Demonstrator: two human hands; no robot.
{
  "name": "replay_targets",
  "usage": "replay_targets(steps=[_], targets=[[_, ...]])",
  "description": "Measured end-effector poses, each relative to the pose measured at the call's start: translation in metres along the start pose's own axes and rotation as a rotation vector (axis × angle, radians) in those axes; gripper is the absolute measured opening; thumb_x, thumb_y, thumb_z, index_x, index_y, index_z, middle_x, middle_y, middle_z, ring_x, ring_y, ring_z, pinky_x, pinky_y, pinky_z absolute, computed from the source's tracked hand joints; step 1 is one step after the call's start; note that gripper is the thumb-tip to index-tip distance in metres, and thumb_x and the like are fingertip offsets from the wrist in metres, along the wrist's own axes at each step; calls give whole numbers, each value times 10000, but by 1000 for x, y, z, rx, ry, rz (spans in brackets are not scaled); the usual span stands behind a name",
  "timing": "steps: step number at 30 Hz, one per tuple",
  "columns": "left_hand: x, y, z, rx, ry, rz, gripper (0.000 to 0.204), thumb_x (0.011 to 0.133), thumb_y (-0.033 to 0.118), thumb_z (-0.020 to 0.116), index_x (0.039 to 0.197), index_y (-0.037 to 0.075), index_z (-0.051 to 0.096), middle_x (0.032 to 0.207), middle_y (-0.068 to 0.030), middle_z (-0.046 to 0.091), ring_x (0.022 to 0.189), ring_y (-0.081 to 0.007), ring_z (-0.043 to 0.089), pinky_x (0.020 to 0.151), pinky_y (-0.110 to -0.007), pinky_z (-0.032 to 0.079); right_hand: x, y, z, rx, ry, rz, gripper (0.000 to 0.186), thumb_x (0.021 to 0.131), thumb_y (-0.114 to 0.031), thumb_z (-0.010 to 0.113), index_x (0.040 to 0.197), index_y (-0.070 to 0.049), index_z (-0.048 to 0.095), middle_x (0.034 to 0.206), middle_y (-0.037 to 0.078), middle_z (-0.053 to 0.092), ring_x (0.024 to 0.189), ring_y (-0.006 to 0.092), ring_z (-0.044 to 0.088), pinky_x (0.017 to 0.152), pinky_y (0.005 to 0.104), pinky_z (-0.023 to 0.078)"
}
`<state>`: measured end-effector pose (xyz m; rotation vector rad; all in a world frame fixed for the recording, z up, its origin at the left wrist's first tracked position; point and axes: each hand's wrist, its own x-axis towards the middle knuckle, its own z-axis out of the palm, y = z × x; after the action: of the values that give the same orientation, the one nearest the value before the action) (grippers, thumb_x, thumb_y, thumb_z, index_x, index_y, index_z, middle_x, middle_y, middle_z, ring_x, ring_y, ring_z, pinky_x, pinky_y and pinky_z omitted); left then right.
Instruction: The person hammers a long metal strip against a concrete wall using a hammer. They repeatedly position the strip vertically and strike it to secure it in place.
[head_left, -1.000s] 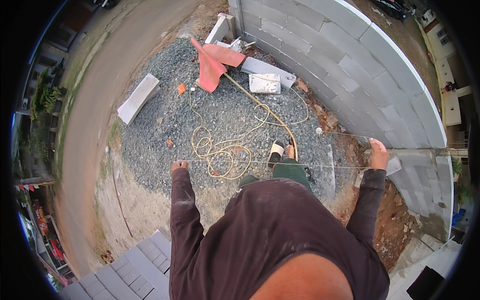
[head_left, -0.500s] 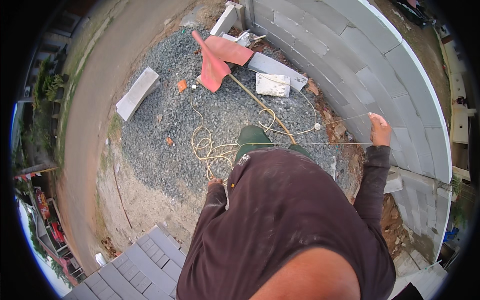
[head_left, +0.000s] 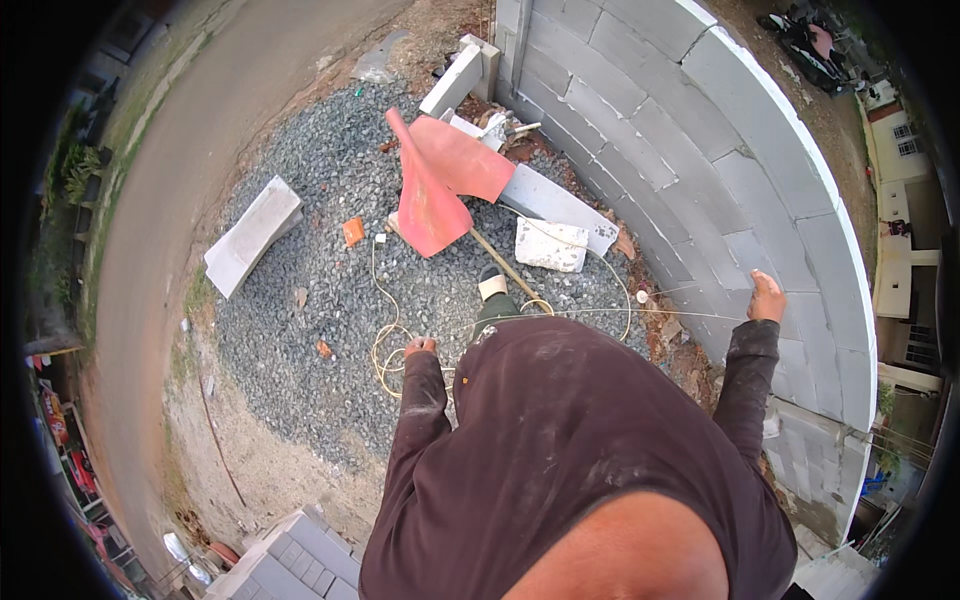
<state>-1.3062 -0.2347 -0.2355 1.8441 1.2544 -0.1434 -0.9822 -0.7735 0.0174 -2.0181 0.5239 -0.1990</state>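
My right hand [head_left: 767,297] is held out beside the grey block wall, fingers closed on a thin pale cord [head_left: 600,312]. The cord stretches leftward in front of my body towards my left hand [head_left: 421,346]. That hand is low over the gravel, its fingers curled on the cord, though the grip itself is small in view. Loose loops of a cream-coloured cable [head_left: 383,355] lie on the gravel around my left hand. A small round white piece [head_left: 642,297] sits near the wall, with a faint thread running from it towards my right hand.
A gravel pile [head_left: 310,240] spreads ahead, bearing a pink sheet-like piece [head_left: 436,215], a wooden pole [head_left: 500,262], a white block [head_left: 551,245] and a long grey block [head_left: 255,235]. The curved block wall [head_left: 690,190] bounds the right. Stacked grey blocks [head_left: 290,565] stand lower left.
My body and view have shifted forward, and a foot now shows on the gravel. Both hands remain apart, with the cord between them; the right hand's fingers point more upward.
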Motion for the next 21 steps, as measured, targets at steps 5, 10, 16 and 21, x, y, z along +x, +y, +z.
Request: replay_targets(steps=[5,10,16,21], targets=[[83,45,-36,161,-92,16,260,701,261,582,832,54,668,745,-131,651,717,-250,631,679,-354,478,27,-31,36,-94,37,-67,201,756,-217,623,813,-26,653,509,-41,397,424,40,317,396,216,228],[181,52,-42,21,-66,-6,239,698,258,588,812,62,665,709,-128,644,692,-242,630,670,-350,477,40,-95,83,-28,23,-80,192,780,-178,614,809,9,647,558,-60,440,490,38,345,455,207,253],[194,102,-36,42,-16,60,228,693,243,588,788,48,660,694,-129,632,669,-226,612,654,-353,473,65,-136,127,18,7,-193,208,793,-198,616,827,5,649,559,-68,435,489,26,339,448,201,249],[170,73,-28,-116,52,10,205,707,223,579,757,33,639,650,-88,603,628,-166,564,595,-330,451,102,-157,201,68,-119,-121,227,800,-216,623,880,-5,640,522,-82,383,413,18,301,385,200,210]])
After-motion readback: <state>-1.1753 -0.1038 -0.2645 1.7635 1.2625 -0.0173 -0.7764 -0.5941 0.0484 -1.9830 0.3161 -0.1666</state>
